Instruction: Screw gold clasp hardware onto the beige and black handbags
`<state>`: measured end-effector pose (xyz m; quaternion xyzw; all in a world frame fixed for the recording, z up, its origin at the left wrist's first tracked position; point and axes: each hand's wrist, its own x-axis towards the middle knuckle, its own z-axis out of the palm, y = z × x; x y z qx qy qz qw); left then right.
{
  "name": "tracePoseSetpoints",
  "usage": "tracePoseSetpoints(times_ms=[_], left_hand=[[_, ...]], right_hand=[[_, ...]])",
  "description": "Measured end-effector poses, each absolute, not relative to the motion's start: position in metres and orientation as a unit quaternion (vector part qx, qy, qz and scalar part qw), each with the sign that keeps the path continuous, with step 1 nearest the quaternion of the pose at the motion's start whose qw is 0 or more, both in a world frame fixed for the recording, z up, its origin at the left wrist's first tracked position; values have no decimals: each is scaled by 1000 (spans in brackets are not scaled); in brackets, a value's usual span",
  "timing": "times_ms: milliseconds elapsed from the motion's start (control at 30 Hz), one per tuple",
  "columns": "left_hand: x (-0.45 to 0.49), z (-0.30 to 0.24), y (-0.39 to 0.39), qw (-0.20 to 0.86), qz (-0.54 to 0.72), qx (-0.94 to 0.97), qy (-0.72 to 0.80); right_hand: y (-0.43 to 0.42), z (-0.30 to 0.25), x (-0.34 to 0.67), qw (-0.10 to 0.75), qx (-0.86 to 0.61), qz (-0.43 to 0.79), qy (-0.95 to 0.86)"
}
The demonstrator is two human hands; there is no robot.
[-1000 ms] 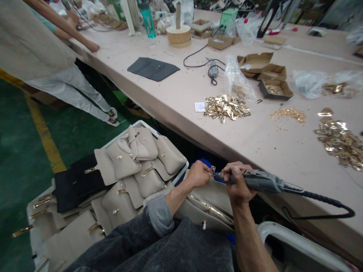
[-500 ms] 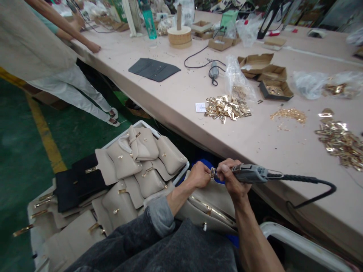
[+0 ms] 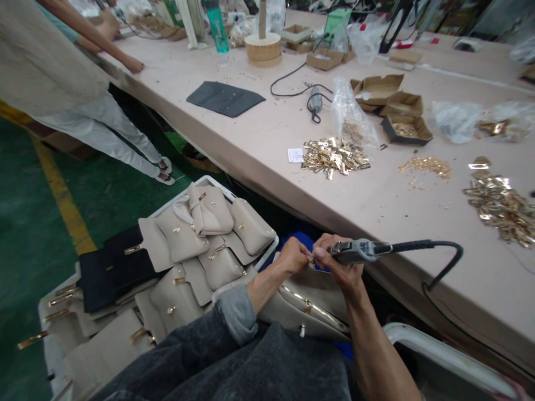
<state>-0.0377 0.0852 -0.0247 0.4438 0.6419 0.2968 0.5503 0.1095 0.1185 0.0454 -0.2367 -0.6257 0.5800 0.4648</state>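
Observation:
A beige handbag [image 3: 311, 303] with gold trim lies across my lap, below the table's edge. My left hand [image 3: 295, 255] is closed in a pinch on a small gold fitting at the bag's top; the fitting is mostly hidden by my fingers. My right hand [image 3: 336, 264] is wrapped round a grey corded electric screwdriver [image 3: 360, 250], its tip meeting my left fingers at the fitting. The tool's black cable [image 3: 438, 262] loops off to the right, under the table edge.
A white bin [image 3: 209, 181] to my left holds several beige and black bags. The long pink table [image 3: 259, 139] carries heaps of gold hardware [image 3: 334, 156], cardboard boxes, plastic bags, a dark leather panel [image 3: 225, 99] and a second tool. Another person [image 3: 54, 72] stands at the far left.
My right hand has drawn the screwdriver left, up to my left fingers, now covering the gold fitting. The cable has curled up into a higher loop.

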Motion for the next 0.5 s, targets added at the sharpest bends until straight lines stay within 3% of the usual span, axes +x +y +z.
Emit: tracePoseSetpoints(times_ms=[233,500], left_hand=[[-35,-12,89,573,301,435,626],[-35,-21,85,557,339,410,638]], right_hand=[[124,57,137,551,-210,647,-483],[161,63,199,718,-297,575,-256]])
